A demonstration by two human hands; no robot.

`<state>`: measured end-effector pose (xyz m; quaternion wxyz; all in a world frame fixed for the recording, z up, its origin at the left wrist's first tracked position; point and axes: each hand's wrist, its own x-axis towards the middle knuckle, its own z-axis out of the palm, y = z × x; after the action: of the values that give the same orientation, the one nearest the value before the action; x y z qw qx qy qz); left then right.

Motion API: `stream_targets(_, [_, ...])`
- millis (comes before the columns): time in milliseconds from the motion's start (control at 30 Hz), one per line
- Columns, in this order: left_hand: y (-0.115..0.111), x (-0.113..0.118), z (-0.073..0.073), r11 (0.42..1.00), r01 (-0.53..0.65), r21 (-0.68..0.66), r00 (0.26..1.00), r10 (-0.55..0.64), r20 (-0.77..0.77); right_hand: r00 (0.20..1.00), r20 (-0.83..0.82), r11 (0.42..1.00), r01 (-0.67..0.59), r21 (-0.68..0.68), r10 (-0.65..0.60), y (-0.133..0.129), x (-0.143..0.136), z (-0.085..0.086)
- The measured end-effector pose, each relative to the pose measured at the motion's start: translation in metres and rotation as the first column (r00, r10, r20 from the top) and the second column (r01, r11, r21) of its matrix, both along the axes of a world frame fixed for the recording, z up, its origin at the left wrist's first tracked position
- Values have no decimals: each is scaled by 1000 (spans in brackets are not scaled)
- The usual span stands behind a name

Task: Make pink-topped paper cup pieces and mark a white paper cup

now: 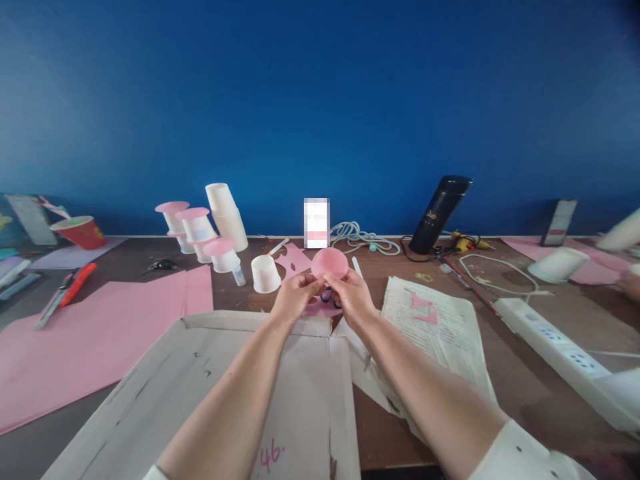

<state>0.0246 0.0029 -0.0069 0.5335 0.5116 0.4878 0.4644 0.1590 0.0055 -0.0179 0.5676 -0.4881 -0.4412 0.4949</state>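
A round pink paper disc (329,263) is held up at the centre, its lower edge pinched between both hands. My left hand (299,296) grips it from the left and my right hand (351,293) from the right, with the fingertips close together. Dark scissor handles (327,297) show just behind the fingers, partly hidden. Left of my left hand stands a white paper cup (265,274). Beyond it, several white cups are stacked with pink discs, one disc (219,247) lying on the nearest cup. Cut pink paper (291,261) lies behind my left hand.
A cardboard box (225,380) lies under my forearms, with pink sheets (125,320) and a cutter (65,293) at left. Printed paper (440,327), a black bottle (440,213) and a power strip (560,353) are at right. A phone (317,223) stands behind. Another person's hand (631,283) shows at far right.
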Motion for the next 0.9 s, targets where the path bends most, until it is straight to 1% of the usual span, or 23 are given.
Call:
stream_targets(100, [3, -1, -4, 1000, -4, 1, 1000, 4, 23, 1000, -16, 1000, -22, 6, 22, -1, -1, -2])
stream_targets(200, [4, -1, -6, 1000, -24, -7, 999, 24, 31, 997, -72, 1000, -27, 10, 27, -1, -1, -1])
stream_targets(333, [4, 0, -4, 1000, -22, -8, 999, 23, 24, 993, -118, 999, 19, -38, -23, -2, -1, 2])
stream_targets(533, [2, 1, -3, 1000, 17, 20, 998, -15, -66, 994, -94, 998, 54, -36, -57, 0, 0, 4])
stream_targets(667, [1, 1, -2, 999, 33, 39, 992, -28, -124, 994, -96, 999, 44, -26, -47, -1, -1, 6])
stream_targets(767, [0, 1, -2, 1000, 8, 28, 987, -4, -160, 996, -82, 999, 44, -1, -44, -2, -2, 5])
stream_targets(900, [0, 0, -1, 999, -26, 34, 979, 32, -201, 997, -77, 1000, 25, -5, -25, -3, -4, 4])
